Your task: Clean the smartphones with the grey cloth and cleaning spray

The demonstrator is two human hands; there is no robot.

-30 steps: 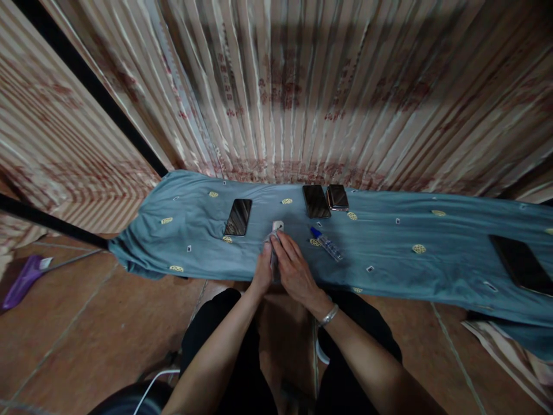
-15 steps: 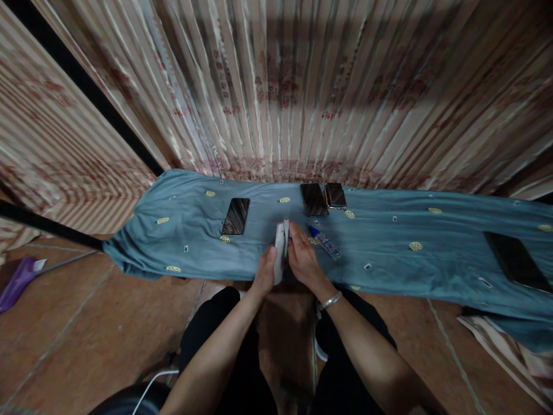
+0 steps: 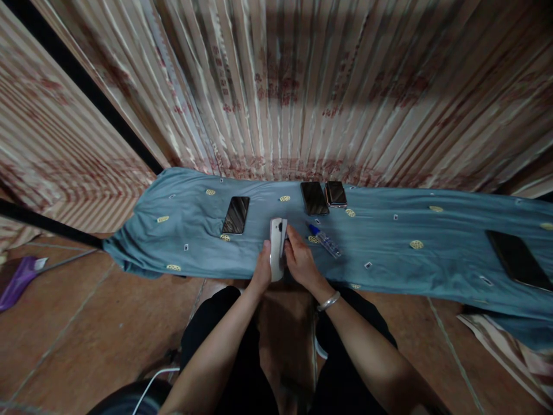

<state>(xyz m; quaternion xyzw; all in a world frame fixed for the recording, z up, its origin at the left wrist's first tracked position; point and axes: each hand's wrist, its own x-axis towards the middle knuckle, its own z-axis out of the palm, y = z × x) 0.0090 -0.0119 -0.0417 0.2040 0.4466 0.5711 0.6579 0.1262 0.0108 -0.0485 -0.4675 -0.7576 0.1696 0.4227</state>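
Note:
Held in my left hand (image 3: 261,268) is a white phone (image 3: 276,253), tilted on edge, with a dark camera spot near its top. My right hand (image 3: 301,257) closes on a thin pale slab (image 3: 284,229) along the phone's right side; its kind is not clear, and fingers hide part of it. Both hands are above the front edge of the blue cloth. Just right of my right hand lies a clear pen-like tube with a blue cap (image 3: 325,241).
A dark phone (image 3: 236,215) lies to the left on the blue patterned cloth (image 3: 203,225). Farther back are another dark phone (image 3: 314,198) and a small stack of dark square devices (image 3: 336,195). A large dark phone or tablet (image 3: 518,259) lies far right. A striped curtain (image 3: 276,86) hangs behind.
The white phone has turned in my hands, so its pale back with the camera spot shows more. My left hand has shifted slightly; the things on the cloth stay put.

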